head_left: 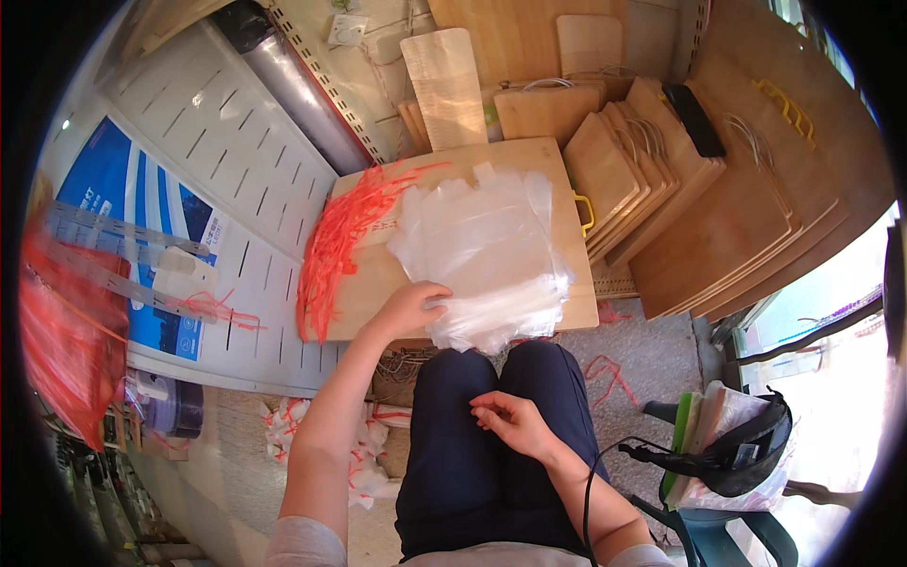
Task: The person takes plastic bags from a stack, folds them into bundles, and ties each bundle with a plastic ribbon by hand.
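A stack of clear plastic bags (487,236) lies on a wooden board (576,274) in front of my knees. The near edges are bunched and shiny, and they hang slightly over the board's front edge. My left hand (413,310) is at the stack's lower left corner, its fingers closed on the edge of a plastic bag. Above my lap is my right hand (513,423), its fingers curled and drawn together with nothing visible in them. To the left of the bags, a loose bundle of red plastic strips (340,246) spreads along the board's left side.
Wooden cutting boards (614,170) with handles lean at the right, a black phone (694,121) on one. A slotted white panel (236,161) stands left. Red bags (76,331) hang at far left. White bundles tied with red (364,463) lie below; a green stool (727,539) holds a black bag (746,454).
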A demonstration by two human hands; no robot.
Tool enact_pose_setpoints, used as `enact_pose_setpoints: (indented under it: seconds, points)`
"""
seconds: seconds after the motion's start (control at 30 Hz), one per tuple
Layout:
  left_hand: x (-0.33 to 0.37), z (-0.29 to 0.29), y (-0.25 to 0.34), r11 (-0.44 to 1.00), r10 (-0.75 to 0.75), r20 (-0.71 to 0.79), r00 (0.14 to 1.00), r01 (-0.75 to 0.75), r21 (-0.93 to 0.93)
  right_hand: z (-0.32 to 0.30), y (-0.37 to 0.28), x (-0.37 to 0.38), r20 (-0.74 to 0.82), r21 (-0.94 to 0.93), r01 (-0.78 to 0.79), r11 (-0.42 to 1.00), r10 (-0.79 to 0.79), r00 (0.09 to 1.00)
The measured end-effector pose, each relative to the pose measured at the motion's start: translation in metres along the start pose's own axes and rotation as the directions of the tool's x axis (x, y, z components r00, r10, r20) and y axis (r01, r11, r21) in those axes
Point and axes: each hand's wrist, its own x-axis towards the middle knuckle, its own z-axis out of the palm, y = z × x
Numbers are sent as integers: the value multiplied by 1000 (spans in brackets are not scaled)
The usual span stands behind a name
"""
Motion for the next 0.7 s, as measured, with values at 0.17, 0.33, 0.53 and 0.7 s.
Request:
enact_pose_setpoints:
  seconds: [0.17,0.33,0.53,0.7]
  points:
    - [16,-15,-14,974,-121,115,986,140,-177,-1,6,0,29,3,15,1000,-15,999]
    - [24,-15,-30,945,-199,60,978,208,-252,-2,5,-3,29,12,35,999,-35,999]
    - [34,-13,-27,901,-261,-78,962,214,-378,-2,5,-3,7,1,71,997,-71,997]
    - [37,-24,-15,905,-188,-337,922,29,-425,1,8,-1,-22,92,65,994,-63,998]
